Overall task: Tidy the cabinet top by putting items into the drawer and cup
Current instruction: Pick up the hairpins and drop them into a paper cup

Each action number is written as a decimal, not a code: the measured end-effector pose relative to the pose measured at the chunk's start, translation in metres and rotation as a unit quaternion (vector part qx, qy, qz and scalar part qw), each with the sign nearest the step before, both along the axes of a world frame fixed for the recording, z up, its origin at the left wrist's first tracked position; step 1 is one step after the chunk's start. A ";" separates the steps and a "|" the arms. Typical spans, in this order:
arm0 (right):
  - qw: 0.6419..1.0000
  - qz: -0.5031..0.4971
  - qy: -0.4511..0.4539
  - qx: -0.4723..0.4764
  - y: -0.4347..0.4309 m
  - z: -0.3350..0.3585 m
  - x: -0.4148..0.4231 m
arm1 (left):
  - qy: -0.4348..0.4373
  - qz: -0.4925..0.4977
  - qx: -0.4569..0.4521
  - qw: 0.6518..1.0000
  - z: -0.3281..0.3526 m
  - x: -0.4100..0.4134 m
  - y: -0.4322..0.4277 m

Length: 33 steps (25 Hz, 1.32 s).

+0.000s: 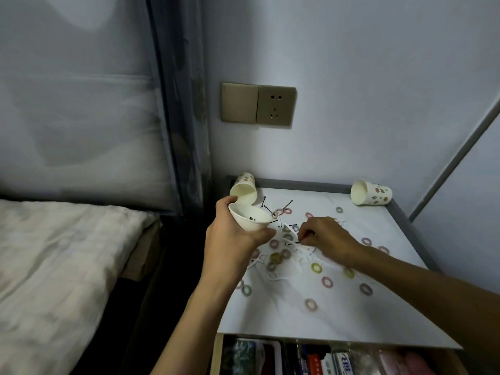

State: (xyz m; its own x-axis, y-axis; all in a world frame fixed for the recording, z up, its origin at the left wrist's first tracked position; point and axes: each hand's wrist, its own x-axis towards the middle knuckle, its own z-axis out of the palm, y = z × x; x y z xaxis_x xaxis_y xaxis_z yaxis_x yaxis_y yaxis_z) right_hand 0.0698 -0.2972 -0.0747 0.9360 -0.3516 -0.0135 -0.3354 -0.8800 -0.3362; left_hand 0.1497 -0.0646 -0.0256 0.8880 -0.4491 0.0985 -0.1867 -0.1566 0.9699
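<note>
My left hand [232,234] grips a white paper cup [250,217], tilted with its mouth toward me; small black pins lie inside it. My right hand [322,236] rests on the white cabinet top [338,315] and pinches a thin black hairpin [297,241] among a pile of white floss picks [284,269]. More black hairpins [266,205] lie beyond the held cup. Several small coloured hair rings [315,267] are scattered over the top. The drawer [324,358] below the front edge is open, with packets inside.
Two patterned paper cups lie on their sides at the back: one at the back left corner [243,189], one at the back right [370,195]. A bed [62,253] stands to the left. A wall socket [258,105] sits above the cabinet.
</note>
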 end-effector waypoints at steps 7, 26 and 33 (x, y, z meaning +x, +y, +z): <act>0.993 0.042 0.078 -0.081 0.001 0.003 -0.002 | -0.005 0.002 0.002 1.000 -0.001 -0.005 -0.005; 1.000 0.022 0.006 -0.020 -0.022 0.007 0.049 | 0.043 0.042 -0.025 0.998 0.008 0.013 0.009; 0.996 0.040 0.058 -0.062 -0.019 -0.003 0.055 | 0.053 0.035 -0.029 0.998 0.006 0.014 0.006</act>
State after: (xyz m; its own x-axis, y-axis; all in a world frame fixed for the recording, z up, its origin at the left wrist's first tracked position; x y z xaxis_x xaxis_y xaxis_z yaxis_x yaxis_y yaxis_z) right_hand 0.1246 -0.3164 -0.0778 0.9559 -0.2812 -0.0848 -0.2924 -0.9378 -0.1869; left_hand 0.1642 -0.0587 -0.0193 0.9238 -0.3820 0.0262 -0.0728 -0.1079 0.9915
